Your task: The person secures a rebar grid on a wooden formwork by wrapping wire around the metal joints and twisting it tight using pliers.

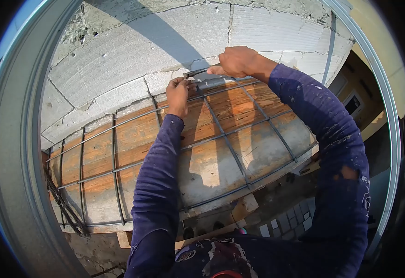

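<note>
My right hand (239,61) is closed around the handles of a dark pair of pincers (197,72), whose head points left. Just below and left of that head, my left hand (178,96) has its fingers pinched together at the wall-side bars. Whatever those fingers grip is hidden or too thin to make out. Both hands are over the far edge of a steel rebar mesh (223,134), close to the white block wall (165,44). Long bars cross shorter ones above wooden boards (130,146).
A bundle of thin dark tie wire (68,208) hangs over the mesh's left end. Curved metal profiles (14,153) frame the view at left and right. Paving blocks (288,222) lie on the ground below the boards' near edge.
</note>
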The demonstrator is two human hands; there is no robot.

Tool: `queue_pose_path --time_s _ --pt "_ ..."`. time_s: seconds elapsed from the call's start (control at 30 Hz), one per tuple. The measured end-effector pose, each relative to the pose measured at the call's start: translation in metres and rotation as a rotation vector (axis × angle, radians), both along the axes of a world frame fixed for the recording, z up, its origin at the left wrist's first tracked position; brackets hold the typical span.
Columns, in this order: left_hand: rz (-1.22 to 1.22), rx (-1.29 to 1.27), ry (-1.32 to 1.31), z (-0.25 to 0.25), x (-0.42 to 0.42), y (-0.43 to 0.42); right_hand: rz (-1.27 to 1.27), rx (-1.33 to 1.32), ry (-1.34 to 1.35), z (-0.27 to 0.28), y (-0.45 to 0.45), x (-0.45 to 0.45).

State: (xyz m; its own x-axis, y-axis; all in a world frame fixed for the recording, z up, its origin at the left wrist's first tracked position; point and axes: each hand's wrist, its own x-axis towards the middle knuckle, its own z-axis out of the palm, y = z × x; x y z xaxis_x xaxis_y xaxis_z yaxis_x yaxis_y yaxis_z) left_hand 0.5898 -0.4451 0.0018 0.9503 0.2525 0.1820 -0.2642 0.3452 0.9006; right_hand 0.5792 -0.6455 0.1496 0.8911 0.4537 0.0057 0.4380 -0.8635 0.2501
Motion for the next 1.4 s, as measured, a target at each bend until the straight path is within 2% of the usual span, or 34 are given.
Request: queue_pose_path --time_s 0.07,0.1,0.13,0.2,0.23,0.3,0.37,0.43,0.5,0.53,0.6,0.67,0.7,0.73,0.77,0.8,0.87,0.93,1.0,1.07,1.2,1.27,1.3,1.33,1.37,1.4 --pt "-0.409 -0.221 0.305 0.022 -0.013 0.004 0.014 0.085 -0.028 -0.006 -0.003 -0.007" --pt "-0.454 -0.323 0.304 0.028 -0.023 0.0 0.005 0.122 -0.052 -0.013 -0.004 -0.013" --pt "-0.454 -0.319 0.306 0.027 -0.023 -0.001 -0.005 0.159 -0.083 -0.016 -0.004 -0.02" --pt "-0.415 0.066 0.211 0.027 -0.022 -0.001 -0.059 0.17 -0.037 -0.019 -0.005 -0.037" --pt "-0.417 0.07 0.212 0.022 -0.018 -0.002 -0.101 0.201 -0.033 -0.021 -0.009 -0.045" --pt "-0.356 0.297 0.148 0.007 -0.011 0.0 -0.142 0.235 -0.022 -0.031 -0.019 -0.06" --pt "-0.371 0.288 0.14 0.006 -0.018 0.002 -0.326 0.34 0.145 -0.042 -0.038 -0.07" --pt "-0.389 0.274 0.13 0.002 -0.021 0.005 -0.407 0.368 0.154 -0.058 -0.06 -0.08" --pt "-0.389 0.706 -0.116 -0.007 -0.016 0.015 -0.488 0.388 0.159 -0.077 -0.084 -0.089" --pt "-0.392 0.705 -0.121 -0.004 -0.015 0.021 -0.533 0.375 0.073 -0.088 -0.095 -0.093" --pt "-0.454 1.253 -0.157 0.008 -0.018 0.031 -0.591 0.361 -0.016 -0.101 -0.122 -0.098" --pt "-0.505 1.32 -0.118 0.026 -0.027 0.034 -0.66 0.43 -0.052 -0.11 -0.147 -0.105" --pt "-0.552 1.508 -0.067 0.033 -0.03 0.035 -0.661 0.427 -0.05 -0.115 -0.156 -0.108" --pt "-0.598 1.696 -0.004 0.035 -0.033 0.036 -0.619 0.317 -0.181 -0.116 -0.158 -0.114" --pt "-0.555 1.719 0.024 0.034 -0.034 0.034 -0.569 0.21 -0.311 -0.118 -0.156 -0.116" --pt "-0.551 1.72 0.032 0.033 -0.033 0.035 -0.563 0.212 -0.307 -0.117 -0.153 -0.114" --pt "-0.527 1.711 0.088 0.031 -0.031 0.033 -0.353 0.482 -0.251 -0.093 -0.117 -0.118" --pt "-0.541 1.693 0.087 0.029 -0.028 0.037 -0.248 0.682 0.01 -0.093 -0.088 -0.101" --pt "-0.542 1.683 0.084 0.028 -0.025 0.041 -0.203 0.652 -0.013 -0.111 -0.053 -0.08" --pt "-0.519 1.578 0.03 0.024 -0.023 0.046 -0.177 0.603 0.16 -0.127 -0.03 -0.049" --pt "-0.568 1.494 -0.055 0.033 -0.02 0.048 -0.133 0.562 -0.027 -0.144 -0.002 -0.035" --pt "-0.577 1.31 -0.147 0.035 -0.03 0.041 -0.204 0.821 0.183 -0.142 -0.002 -0.034" --pt "-0.562 1.299 -0.116 0.037 -0.033 0.037 -0.201 0.823 0.184 -0.141 -0.005 -0.033" --pt "-0.566 1.298 -0.112 0.039 -0.036 0.032 -0.212 1.036 0.28 -0.135 -0.01 -0.035" --pt "-0.544 1.165 -0.147 0.041 -0.038 0.027 -0.224 1.248 0.374 -0.13 -0.015 -0.038" --pt "-0.524 1.033 -0.182 0.042 -0.038 0.022 -0.23 1.249 0.371 -0.124 -0.018 -0.041"
